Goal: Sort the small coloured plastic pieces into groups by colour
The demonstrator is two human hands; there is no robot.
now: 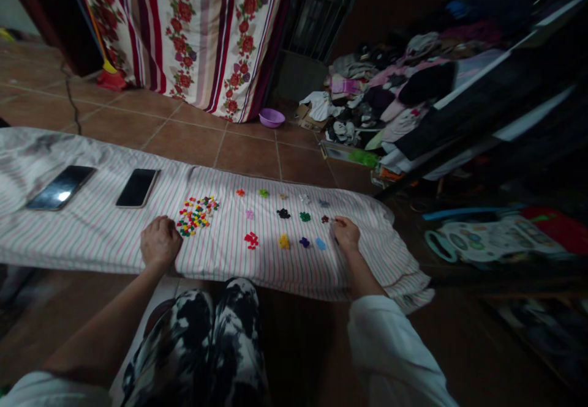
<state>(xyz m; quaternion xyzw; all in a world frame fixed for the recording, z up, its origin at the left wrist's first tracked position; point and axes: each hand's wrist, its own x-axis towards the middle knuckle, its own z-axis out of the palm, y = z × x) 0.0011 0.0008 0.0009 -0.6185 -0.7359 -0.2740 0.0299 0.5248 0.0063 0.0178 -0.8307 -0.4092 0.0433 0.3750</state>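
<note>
My left hand (160, 240) rests on the striped cloth with its fingers curled, at the left edge of a mixed pile of small coloured pieces (196, 216); whether anything is inside it is hidden. Pinched together, the fingers of my right hand (346, 234) are just right of a small brown heap (325, 218); what they hold is too small to tell. Between the hands lie small heaps sorted by colour, among them red pieces (251, 240), yellow pieces (284, 241), black pieces (283, 213), dark green pieces (305, 216) and light blue pieces (320, 243).
Two phones lie on the cloth to the left, a larger phone (62, 187) and a smaller phone (137, 188). Beyond the striped cloth (220, 266), a purple basin (272, 117) stands on the tiled floor by a floral curtain (206, 40). Clothes (390, 89) are heaped at the right.
</note>
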